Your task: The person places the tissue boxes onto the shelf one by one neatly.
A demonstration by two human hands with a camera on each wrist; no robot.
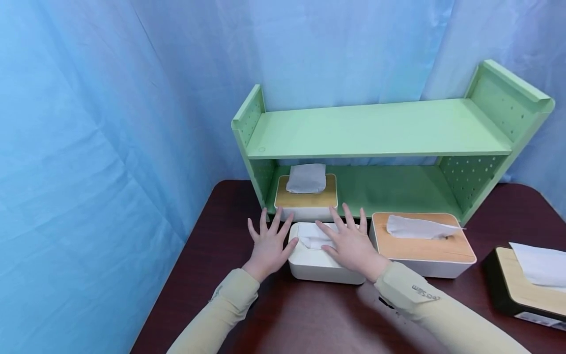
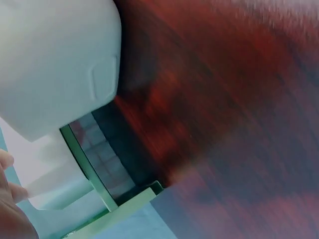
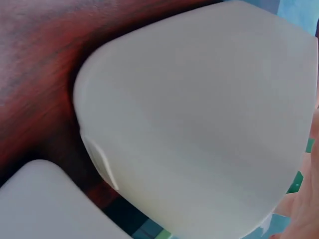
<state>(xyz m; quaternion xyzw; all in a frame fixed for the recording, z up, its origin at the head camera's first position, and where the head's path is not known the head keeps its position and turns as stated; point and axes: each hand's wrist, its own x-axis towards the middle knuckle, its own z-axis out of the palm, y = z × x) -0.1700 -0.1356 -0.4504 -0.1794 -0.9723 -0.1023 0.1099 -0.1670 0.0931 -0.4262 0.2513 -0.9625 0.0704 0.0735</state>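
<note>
An all-white tissue box (image 1: 325, 273) lies on the dark table in front of the shelf, a tissue showing in its top slot. Beside its left end is my left hand (image 1: 268, 248), palm down, fingers spread and straight. My right hand (image 1: 353, 246) spreads over the right part of the box, also with straight fingers. Whether either hand touches the box I cannot tell. In the left wrist view the box end (image 2: 60, 59) fills the upper left, with fingertips at the edge. The right wrist view shows the box's other end (image 3: 194, 114) close up, partly hiding the hand.
A green two-level shelf (image 1: 376, 128) stands behind. On its lower level, at the left, sits a wood-topped tissue box (image 1: 307, 214). To the right are a larger wood-topped white box (image 1: 424, 251) and a black-sided one (image 1: 522, 290). Blue curtains (image 1: 110, 123) hang around the table.
</note>
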